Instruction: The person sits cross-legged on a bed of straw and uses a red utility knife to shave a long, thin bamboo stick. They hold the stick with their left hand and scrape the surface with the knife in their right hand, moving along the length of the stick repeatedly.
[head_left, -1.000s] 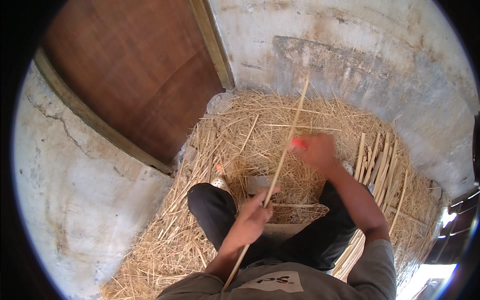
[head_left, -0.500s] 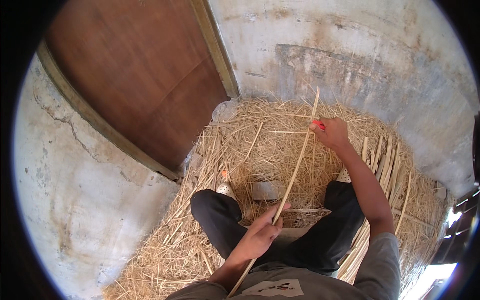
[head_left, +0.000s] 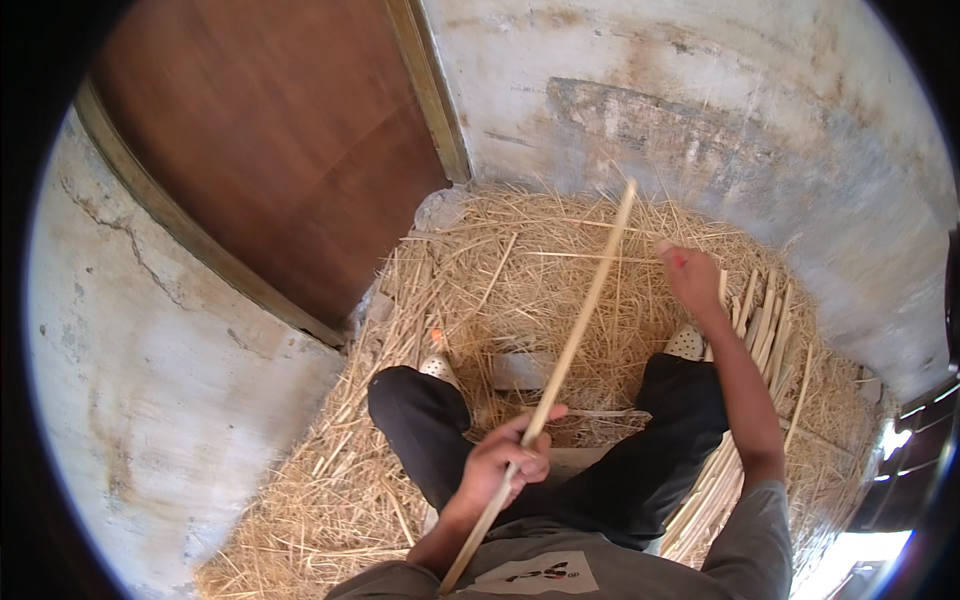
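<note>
A long, pale bamboo strip (head_left: 585, 315) runs slantwise from beside my waist up toward the wall. My left hand (head_left: 500, 468) is closed around its lower part, between my knees. My right hand (head_left: 692, 285) is closed a little to the right of the strip's far end, apart from it. A bit of a small red tool (head_left: 681, 260) shows among its fingers; the rest of it is hidden and blurred.
Straw-like shavings (head_left: 560, 300) cover the ground around my feet. A pile of split strips (head_left: 765, 320) lies to the right. Ahead stands a stained wall (head_left: 700, 120), with a brown door (head_left: 270, 150) at the left. A grey block (head_left: 520, 371) sits between my shoes.
My right hand has moved off the strip, to the right and slightly nearer. The strip has turned its broader face up in my left hand, which stays low.
</note>
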